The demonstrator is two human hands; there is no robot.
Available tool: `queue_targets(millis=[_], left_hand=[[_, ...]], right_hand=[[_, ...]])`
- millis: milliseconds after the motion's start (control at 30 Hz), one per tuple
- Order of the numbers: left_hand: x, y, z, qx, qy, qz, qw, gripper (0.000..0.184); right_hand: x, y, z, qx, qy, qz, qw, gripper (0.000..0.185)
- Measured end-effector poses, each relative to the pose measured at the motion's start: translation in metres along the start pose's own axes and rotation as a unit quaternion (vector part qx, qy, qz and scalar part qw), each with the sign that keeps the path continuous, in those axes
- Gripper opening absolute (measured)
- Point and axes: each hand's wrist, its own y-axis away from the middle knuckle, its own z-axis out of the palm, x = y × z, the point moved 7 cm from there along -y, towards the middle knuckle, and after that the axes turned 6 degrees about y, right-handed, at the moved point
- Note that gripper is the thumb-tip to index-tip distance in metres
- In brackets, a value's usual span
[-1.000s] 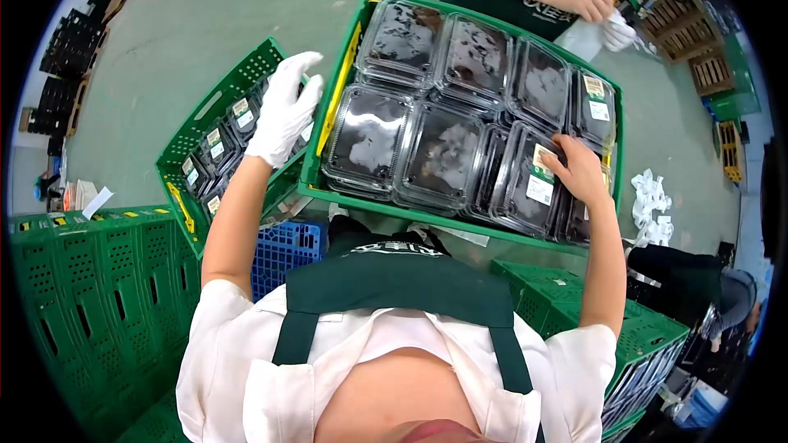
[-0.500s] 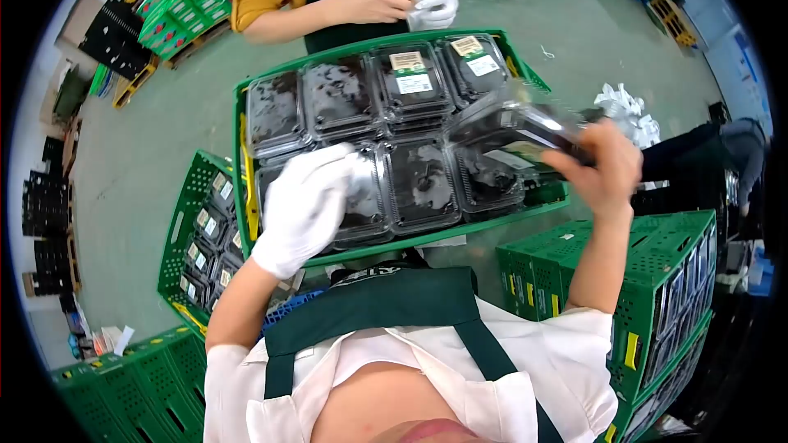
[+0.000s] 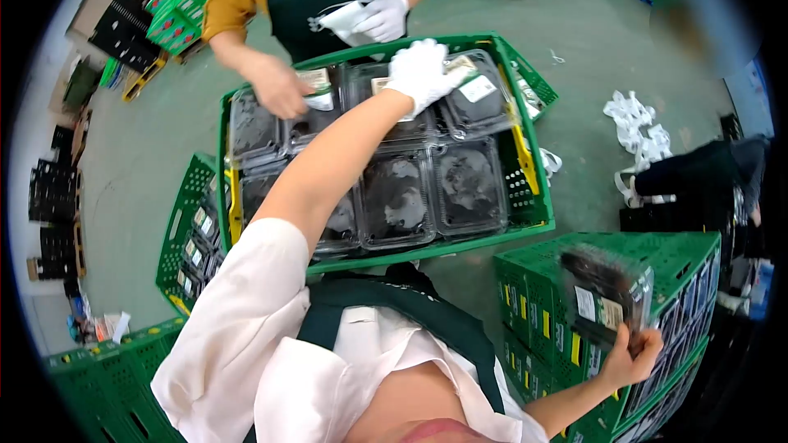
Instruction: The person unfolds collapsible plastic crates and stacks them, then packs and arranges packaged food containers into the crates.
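A green crate (image 3: 427,251) holds several clear-lidded containers of dark contents, some with labels. My gloved left hand (image 3: 423,74) reaches across it to the back right, at a labelled container (image 3: 476,98); its fingers look spread, and what lies under the palm is hidden. Away from the crate, at the lower right, my bare right hand (image 3: 630,357) grips the edge of another labelled container (image 3: 603,299), which is tilted and blurred above the stacked green crates.
Across the crate stands a co-worker (image 3: 336,0), one hand on a container and a gloved hand holding white material. A second crate (image 3: 176,238) lies at the left. Stacked crates (image 3: 542,271) stand right. White bags (image 3: 640,131) lie on the floor.
My left hand has moved from the crate's left part to its back right. My right hand has carried the container down and right, off the crate. The co-worker's bare hand has come down to a container.
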Motion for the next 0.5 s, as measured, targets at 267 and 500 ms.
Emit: queue_targets(millis=[267,500], left_hand=[[-0.010,-0.007,0.008,-0.153,-0.062,-0.014,0.986,0.084],[0.000,0.012,-0.016,-0.091,0.173,-0.031,0.980,0.078]], right_hand=[[-0.013,-0.016,-0.013,-0.042,0.237,-0.091,0.966,0.062],[-0.045,-0.043,-0.045,0.059,0.029,-0.140,0.988,0.052]])
